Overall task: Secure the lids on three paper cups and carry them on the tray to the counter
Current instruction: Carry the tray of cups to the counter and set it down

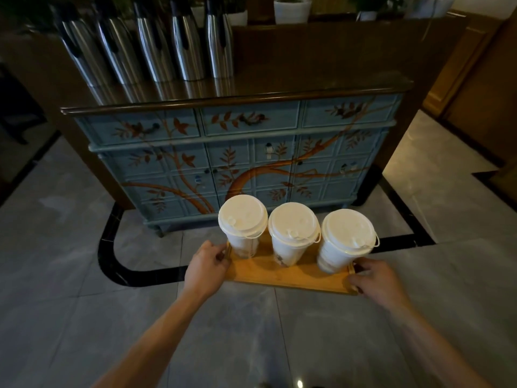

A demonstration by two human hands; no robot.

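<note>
A: Grip state?
B: Left hand (209, 264) grips the tray (282, 274) at its left end, fingers curled round the edge. Right hand (373, 278) grips the right end the same way. Tray is up off the floor, held in front of the body.

A: Cups?
B: Three cups (293, 236) in a row on the tray, upright, each with its lid (242, 212) on. Lids look seated, can't confirm they're snapped. The outer cups stand close to the hands, the right one nearly touching the fingers.

A: Handling?
B: Tray is wood, stiff, won't flex. The cups are tall, narrow at the base and wide at the top, so I'd judge them tippy. Paper walls are soft, so hold the tray ends, not the cups. Can't tell the fill, so weight is unknown. Bases may slide on smooth wood if the tray tilts.

A: Room to move?
B: Cabinet (246, 152) straight ahead, and the tray sits lower than its top (307, 85), so it needs lifting over the front edge. Flasks (156, 43) crowd the top's left side; the right side looks bare. Open tiled floor (70, 247) all round.
</note>
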